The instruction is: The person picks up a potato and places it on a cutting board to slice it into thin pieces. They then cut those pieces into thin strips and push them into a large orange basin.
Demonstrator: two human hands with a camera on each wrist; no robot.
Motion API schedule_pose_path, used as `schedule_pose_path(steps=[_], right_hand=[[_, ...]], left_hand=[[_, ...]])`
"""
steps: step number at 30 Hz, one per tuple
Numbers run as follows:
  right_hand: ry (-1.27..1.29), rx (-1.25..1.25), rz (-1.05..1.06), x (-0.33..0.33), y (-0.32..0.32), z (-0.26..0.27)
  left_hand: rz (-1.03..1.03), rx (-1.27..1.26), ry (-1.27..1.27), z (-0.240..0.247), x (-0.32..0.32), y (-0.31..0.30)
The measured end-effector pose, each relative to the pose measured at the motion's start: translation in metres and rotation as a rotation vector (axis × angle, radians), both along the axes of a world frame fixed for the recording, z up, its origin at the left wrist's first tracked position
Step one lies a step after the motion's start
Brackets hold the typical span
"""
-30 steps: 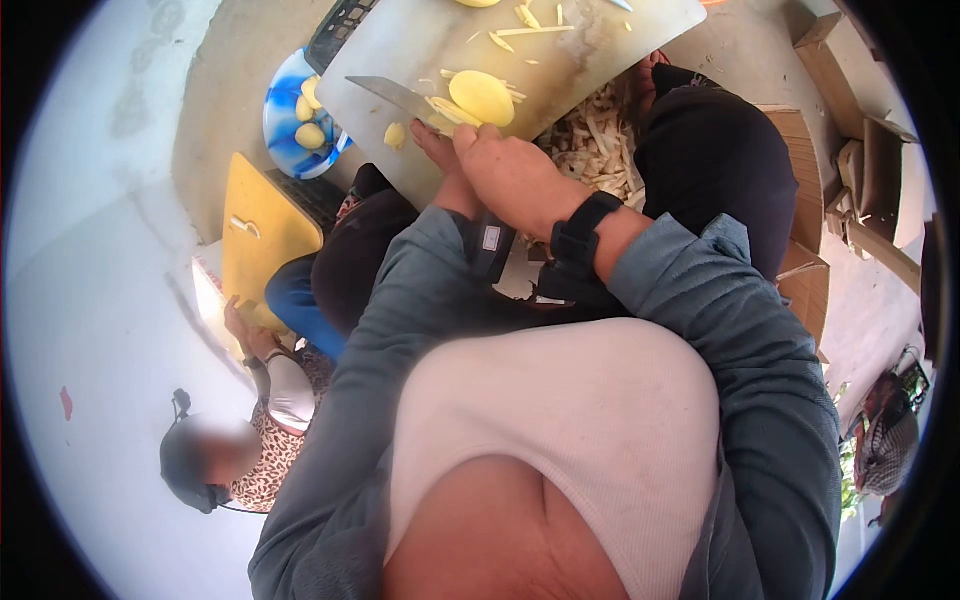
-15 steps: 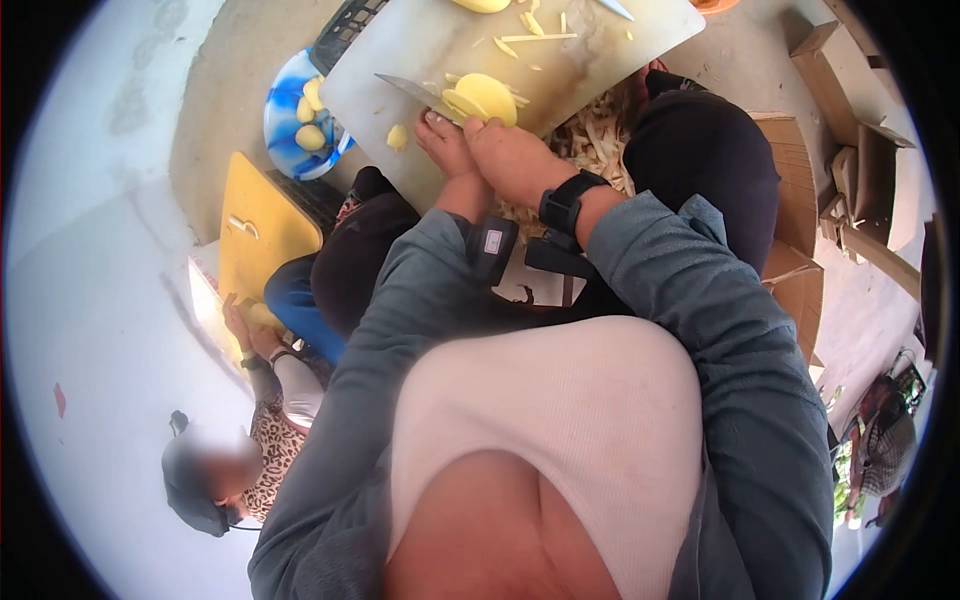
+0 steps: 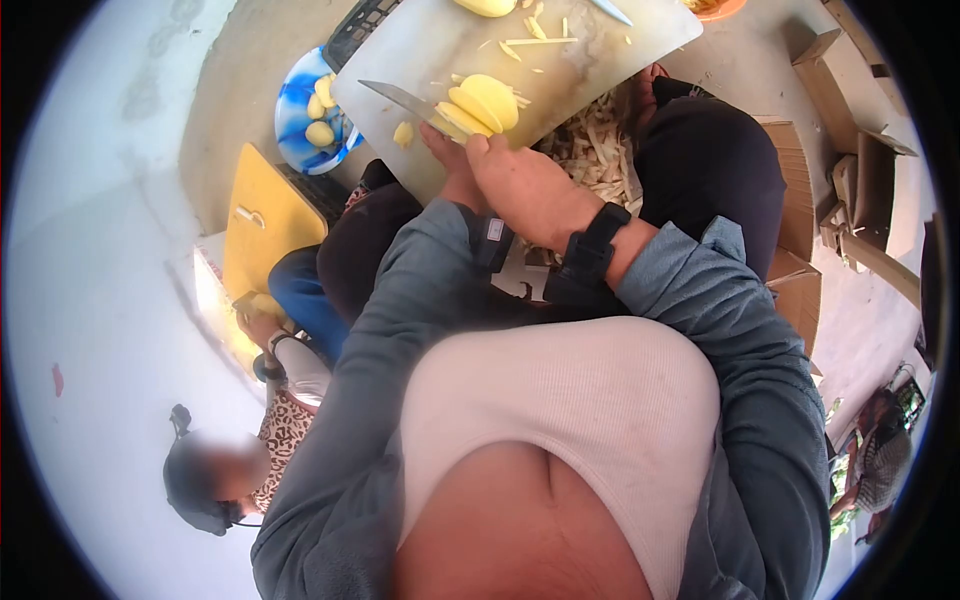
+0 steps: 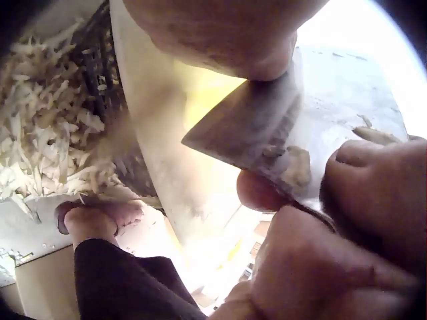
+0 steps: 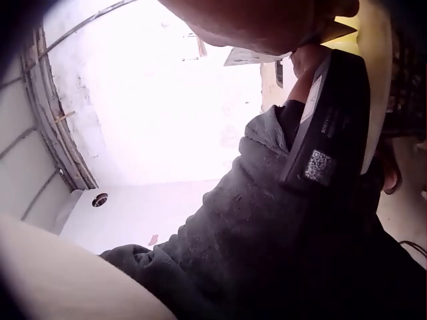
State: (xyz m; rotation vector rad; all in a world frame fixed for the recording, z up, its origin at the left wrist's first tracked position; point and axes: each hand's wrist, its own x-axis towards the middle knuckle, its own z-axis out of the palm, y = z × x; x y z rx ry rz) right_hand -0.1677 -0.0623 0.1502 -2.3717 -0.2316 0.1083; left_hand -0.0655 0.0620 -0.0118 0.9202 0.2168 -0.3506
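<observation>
My right hand (image 3: 530,190) holds the kitchen knife (image 3: 395,95) at its handle end, which is hidden under that hand. The blade points to the left over the white cutting board (image 3: 640,40). Close beside it, my left hand (image 3: 455,165) has its thumb and fingers on the blade; the left wrist view shows fingers (image 4: 260,190) on either side of it and a small pale scrap stuck to the metal. Just beyond my hands lies a peeled potato (image 3: 496,98), its yellow slices (image 3: 465,115) leaning apart over several cut strips.
A blue-and-white basin (image 3: 290,110) with several potatoes stands left of the board. Peelings (image 3: 600,150) fill a container between the knees. Another knife (image 3: 605,10) and a potato (image 3: 487,5) lie at the board's far side. A person (image 3: 285,440) sits at the left.
The potato slices have spread and lean further apart. The knife shifted right and then back left, both hands staying close together. The seated person's hands have moved slightly.
</observation>
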Motion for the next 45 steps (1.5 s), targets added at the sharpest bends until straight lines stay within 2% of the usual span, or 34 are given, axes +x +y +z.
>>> schedule_pose_path(steps=[3, 12, 14, 16, 17, 18, 20, 21, 22, 23, 24, 29, 34, 36, 39, 41, 42, 43, 44, 45], right_hand=[[0.000, 0.036, -0.019, 0.001, 0.002, -0.003], [0.024, 0.072, -0.074, 0.006, 0.010, -0.012], [0.046, 0.068, -0.061, 0.009, 0.010, -0.010], [0.068, 0.062, -0.050, 0.011, 0.010, -0.010], [0.058, 0.054, -0.044, 0.011, 0.011, -0.011], [0.050, 0.046, -0.038, 0.012, 0.011, -0.012], [0.048, 0.042, -0.042, 0.013, 0.011, -0.014], [0.044, 0.037, -0.045, 0.013, 0.012, -0.015], [0.046, 0.034, -0.045, 0.014, 0.012, -0.016], [0.043, 0.041, -0.054, 0.014, 0.013, -0.017], [0.040, 0.047, -0.063, 0.014, 0.014, -0.018], [0.017, 0.001, -0.063, 0.022, 0.016, -0.027], [0.022, -0.010, -0.060, 0.024, 0.016, -0.028], [0.031, -0.092, -0.055, 0.026, 0.017, -0.031], [0.031, -0.052, -0.062, 0.030, 0.017, -0.034], [0.017, -0.040, -0.057, 0.030, 0.016, -0.037], [0.002, -0.028, -0.053, 0.031, 0.016, -0.038], [0.001, -0.031, -0.054, 0.032, 0.016, -0.040], [0.024, -0.044, -0.064, 0.035, 0.017, -0.044], [0.047, -0.057, -0.074, 0.037, 0.018, -0.048]], left_hand=[[0.033, -0.111, 0.150, 0.015, -0.005, -0.005], [-0.133, -0.119, 0.063, -0.003, -0.005, 0.012], [-0.206, -0.096, -0.025, -0.027, -0.002, 0.024], [-0.364, -0.202, -0.376, -0.095, 0.008, 0.056], [-0.407, -0.344, -0.559, -0.125, 0.009, 0.068], [-0.406, -0.345, -0.557, -0.131, 0.016, 0.076], [-0.659, 0.891, -0.808, -0.133, 0.032, 0.093], [-0.535, 0.780, -0.545, -0.106, 0.019, 0.076], [-0.328, 0.502, -0.285, -0.073, 0.008, 0.054], [-0.164, 0.358, -0.143, -0.040, -0.002, 0.032], [-0.090, 0.328, -0.095, -0.024, -0.006, 0.022], [0.053, 0.425, -0.100, -0.006, -0.008, 0.010], [0.166, 0.605, -0.157, -0.010, -0.006, 0.006], [0.206, 0.664, -0.168, -0.012, -0.005, 0.004], [0.240, 0.712, -0.179, -0.011, -0.008, 0.000], [0.225, 1.124, -0.353, -0.007, -0.010, -0.002], [0.226, 1.122, -0.352, -0.033, 0.002, 0.012], [0.231, 0.831, -0.326, -0.082, 0.023, 0.036], [0.232, 0.541, -0.295, -0.109, 0.034, 0.049], [0.232, 0.540, -0.295, -0.085, 0.027, 0.038]])
